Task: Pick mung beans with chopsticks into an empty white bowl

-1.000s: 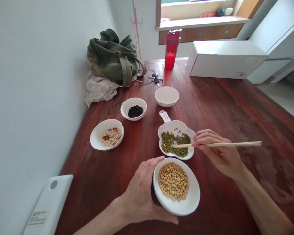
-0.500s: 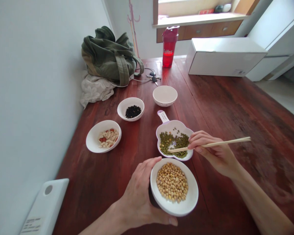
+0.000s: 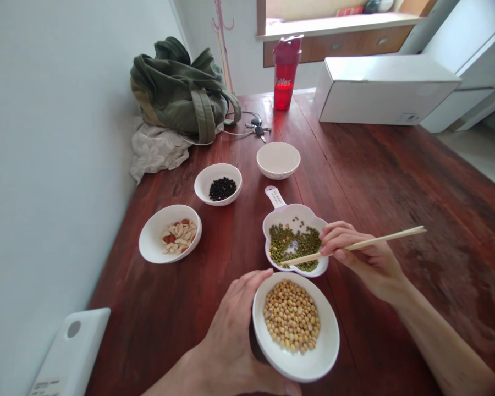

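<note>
Right hand [image 3: 365, 256]: right of centre in the frame; I see its fingers closed in a narrow pinch around the chopsticks [image 3: 383, 238].
Chopsticks: slanting down to the left, tips at the lower left of the dish [image 3: 297, 211]; I judge them light, stiff and perhaps a little slick, best held well back from the tips, as here.
Left hand [image 3: 233, 341]: lower centre, spread wide around the left side of the bowl [image 3: 325, 355].
Bowl: lower centre, tipped toward my camera, just below the dish; I can't tell whether the rims touch. It looks rigid, smooth and breakable, so I'd grip rim and underside together.
Yellow beans [image 3: 292, 316]: inside that bowl; hard, round and likely to roll if it tips further.
Green beans [image 3: 309, 240]: spread in the dish, small and probably slippery between sticks.
Counter [image 3: 379, 176]: beyond the hands, a bowl of nuts [image 3: 150, 236] at left and black beans [image 3: 223, 188] above it.
Change since a second ago: the sticks slant more steeply, and their tips have shifted from mid-dish toward its lower rim; my left hand keeps its hold.
</note>
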Demonstrator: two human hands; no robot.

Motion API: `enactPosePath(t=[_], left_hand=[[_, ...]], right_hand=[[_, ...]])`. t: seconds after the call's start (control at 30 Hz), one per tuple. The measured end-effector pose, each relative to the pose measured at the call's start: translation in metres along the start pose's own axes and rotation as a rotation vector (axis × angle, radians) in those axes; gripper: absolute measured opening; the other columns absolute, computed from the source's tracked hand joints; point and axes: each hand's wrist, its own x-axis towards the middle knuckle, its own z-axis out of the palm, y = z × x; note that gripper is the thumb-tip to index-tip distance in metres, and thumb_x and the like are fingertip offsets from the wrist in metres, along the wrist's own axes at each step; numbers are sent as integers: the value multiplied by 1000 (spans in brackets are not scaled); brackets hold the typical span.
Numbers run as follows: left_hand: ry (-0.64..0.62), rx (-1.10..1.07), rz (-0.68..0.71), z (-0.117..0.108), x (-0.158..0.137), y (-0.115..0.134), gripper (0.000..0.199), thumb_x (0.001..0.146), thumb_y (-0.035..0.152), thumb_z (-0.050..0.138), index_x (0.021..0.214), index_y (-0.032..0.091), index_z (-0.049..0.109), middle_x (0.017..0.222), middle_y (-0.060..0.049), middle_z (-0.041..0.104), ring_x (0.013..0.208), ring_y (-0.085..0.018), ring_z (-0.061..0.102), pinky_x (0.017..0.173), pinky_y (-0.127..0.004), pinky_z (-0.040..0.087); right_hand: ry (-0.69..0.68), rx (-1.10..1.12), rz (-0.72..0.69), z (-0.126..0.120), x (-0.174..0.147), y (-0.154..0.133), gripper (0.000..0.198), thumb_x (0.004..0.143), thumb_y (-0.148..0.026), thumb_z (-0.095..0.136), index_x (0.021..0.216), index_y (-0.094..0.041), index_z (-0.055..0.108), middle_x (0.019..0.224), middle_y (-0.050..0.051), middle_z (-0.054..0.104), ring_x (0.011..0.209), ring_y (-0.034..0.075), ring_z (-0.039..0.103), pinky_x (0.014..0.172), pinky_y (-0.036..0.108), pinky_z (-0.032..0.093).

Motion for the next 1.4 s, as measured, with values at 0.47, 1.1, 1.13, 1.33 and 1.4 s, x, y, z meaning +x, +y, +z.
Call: enactPosePath(t=[0.47,1.1,1.13,1.33,1.4], left_hand=[[-50,12,-40,-2,-7,-2,152,48,71,110,172,34,30,159,-16,59,136,-45,66,116,-61,59],[-79,5,-63,-4,-4,-1,148,50,68,109,171,35,30,157,-15,60,135,-46,66,118,-63,56],[-79,4,-64,-4,-4,-1,148,51,68,109,171,36,30,157,-15,59,136,-46,66,118,-64,56],[-74,5,-72,-3,-4,0,147,52,70,110,170,36,31,158,-15,58,137,-46,65,119,-65,55],[-72,-2,-71,-3,-4,0,146,52,71,110,170,37,31,158,-14,58,137,-45,65,118,-65,55]], right_hand=[[46,102,57,4,2,6,19,110,-33,70,108,-32,88,94,4,83,112,28,71,111,48,54],[159,60,-14,-1,2,-13,20,110,-38,69,106,-32,88,89,5,83,102,30,74,105,54,56],[185,43,-5,2,2,-14,20,110,-36,69,106,-32,88,91,5,83,103,31,74,104,54,56],[191,-197,0,17,2,-13,18,109,-25,69,108,-32,86,99,3,85,108,28,73,105,48,51],[149,-238,-30,21,3,-13,17,108,-24,70,109,-32,85,101,2,86,109,27,73,107,47,49]])
